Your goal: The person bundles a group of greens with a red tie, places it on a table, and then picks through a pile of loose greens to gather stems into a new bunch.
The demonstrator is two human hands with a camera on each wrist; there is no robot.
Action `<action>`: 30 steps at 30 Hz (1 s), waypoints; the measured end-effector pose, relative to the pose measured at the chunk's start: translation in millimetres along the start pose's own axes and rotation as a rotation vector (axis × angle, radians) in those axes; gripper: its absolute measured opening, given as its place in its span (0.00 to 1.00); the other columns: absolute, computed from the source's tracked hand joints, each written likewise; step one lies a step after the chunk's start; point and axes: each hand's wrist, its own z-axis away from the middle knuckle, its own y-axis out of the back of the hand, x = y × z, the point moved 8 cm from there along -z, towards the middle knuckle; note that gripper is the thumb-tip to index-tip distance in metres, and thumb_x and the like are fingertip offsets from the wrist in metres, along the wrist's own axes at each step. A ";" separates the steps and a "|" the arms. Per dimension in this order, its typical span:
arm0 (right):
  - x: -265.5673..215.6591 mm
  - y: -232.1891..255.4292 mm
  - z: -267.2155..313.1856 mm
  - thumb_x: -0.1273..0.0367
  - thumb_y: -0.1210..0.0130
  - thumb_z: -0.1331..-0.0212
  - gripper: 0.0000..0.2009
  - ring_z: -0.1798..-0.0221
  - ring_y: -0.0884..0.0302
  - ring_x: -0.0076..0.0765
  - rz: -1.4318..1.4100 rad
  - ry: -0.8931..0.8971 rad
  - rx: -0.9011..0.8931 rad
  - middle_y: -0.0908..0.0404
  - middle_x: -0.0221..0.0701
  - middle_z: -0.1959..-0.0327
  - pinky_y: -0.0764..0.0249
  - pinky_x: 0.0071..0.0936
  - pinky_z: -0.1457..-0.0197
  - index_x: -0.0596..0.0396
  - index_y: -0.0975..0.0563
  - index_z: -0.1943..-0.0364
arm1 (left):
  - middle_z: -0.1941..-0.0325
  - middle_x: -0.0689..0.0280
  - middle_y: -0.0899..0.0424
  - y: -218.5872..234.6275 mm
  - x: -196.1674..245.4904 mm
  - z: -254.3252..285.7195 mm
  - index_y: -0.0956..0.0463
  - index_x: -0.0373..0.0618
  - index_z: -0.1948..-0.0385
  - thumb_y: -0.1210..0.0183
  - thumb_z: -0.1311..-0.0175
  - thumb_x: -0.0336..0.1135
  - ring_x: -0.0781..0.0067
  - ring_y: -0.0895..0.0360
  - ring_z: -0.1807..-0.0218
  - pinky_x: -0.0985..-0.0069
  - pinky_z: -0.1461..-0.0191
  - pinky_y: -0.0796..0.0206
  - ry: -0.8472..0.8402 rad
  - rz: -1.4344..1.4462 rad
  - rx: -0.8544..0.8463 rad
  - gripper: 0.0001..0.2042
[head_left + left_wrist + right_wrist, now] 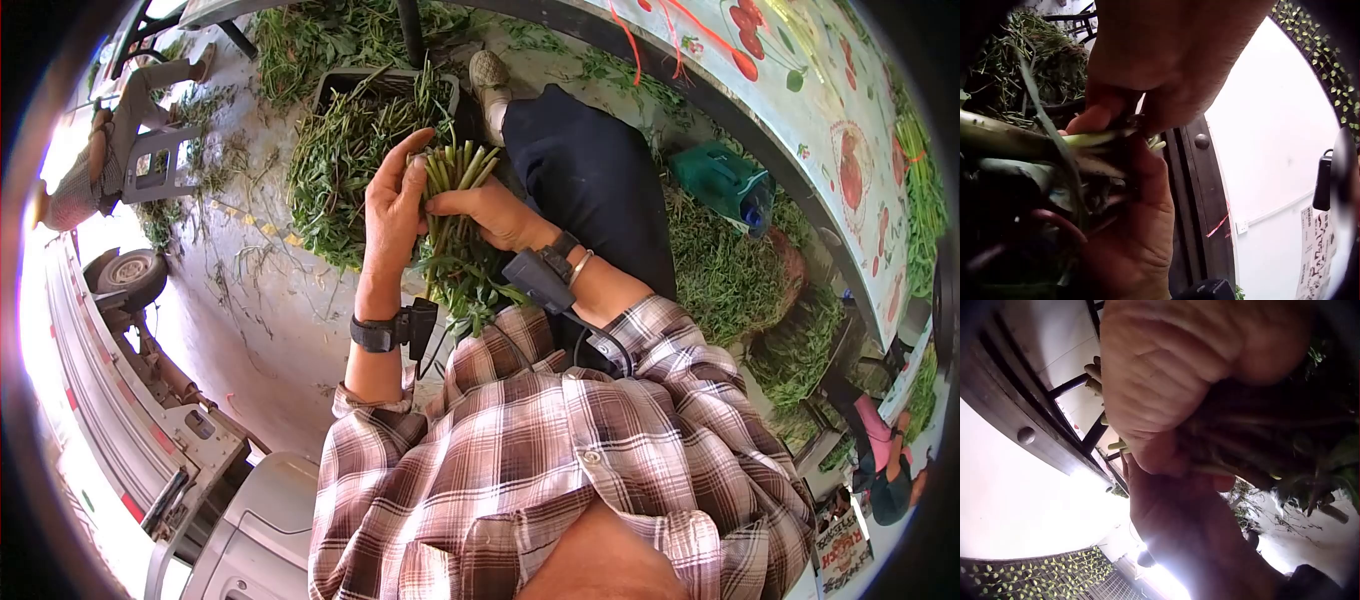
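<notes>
A bunch of leafy green stems (465,165) stands with its cut ends up, leaves hanging below. My right hand (495,212) grips it, thumb across the stems just below the ends. On the other side my left hand (395,205) holds its edge, thumb against the outer stems and index finger reaching up beside the ends. From the left wrist, the left hand (1172,56) covers the stem ends above the right hand (1138,237). In the right wrist view the right palm (1160,369) wraps the dark bunch, with the left hand (1191,519) close below; some fingers are hidden.
Behind the hands a black crate (322,92) overflows with cut greens. More greens lie on the floor (260,300) and in a heap (730,280) at the right. A patterned table (800,120) runs along the upper right, a green plastic container (715,180) beneath it. Another person (90,185) is at far left.
</notes>
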 end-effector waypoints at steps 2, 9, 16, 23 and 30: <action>4.5 -0.3 -0.3 0.79 0.46 0.57 0.09 0.71 0.24 0.27 -0.050 -0.052 -0.017 0.23 0.30 0.74 0.27 0.26 0.66 0.59 0.25 0.68 | 0.67 0.71 0.25 -4.6 -6.9 2.8 0.34 0.42 0.45 0.50 0.37 0.36 0.90 0.38 0.79 0.91 0.79 0.46 0.110 0.037 -0.088 0.19; 9.2 -5.2 -1.9 0.77 0.47 0.55 0.08 0.72 0.25 0.27 -0.105 -0.060 -0.144 0.23 0.30 0.72 0.28 0.24 0.67 0.59 0.25 0.68 | 0.63 0.67 0.24 0.3 -2.6 7.0 0.37 0.37 0.45 0.46 0.48 0.24 0.86 0.32 0.73 0.89 0.77 0.41 0.093 0.152 -0.103 0.24; 15.6 0.4 -2.9 0.76 0.48 0.53 0.12 0.70 0.25 0.28 -0.068 -0.079 -0.113 0.23 0.31 0.71 0.27 0.25 0.63 0.59 0.25 0.62 | 0.65 0.67 0.25 2.3 -2.1 3.7 0.38 0.37 0.50 0.47 0.51 0.21 0.84 0.30 0.74 0.88 0.79 0.39 0.137 0.139 -0.124 0.23; 1.9 -8.2 2.7 0.77 0.47 0.56 0.11 0.70 0.25 0.27 -0.035 -0.080 -0.103 0.22 0.30 0.71 0.28 0.25 0.63 0.59 0.24 0.65 | 0.66 0.65 0.25 2.5 2.3 2.8 0.38 0.37 0.51 0.47 0.53 0.21 0.84 0.30 0.76 0.88 0.82 0.39 0.131 0.109 -0.117 0.23; 5.8 -1.6 -2.0 0.78 0.46 0.56 0.11 0.69 0.24 0.25 0.003 -0.046 -0.086 0.22 0.29 0.72 0.28 0.23 0.62 0.59 0.24 0.65 | 0.66 0.66 0.24 5.0 -10.8 2.9 0.39 0.39 0.51 0.46 0.53 0.20 0.85 0.31 0.78 0.90 0.85 0.43 0.078 0.302 0.018 0.23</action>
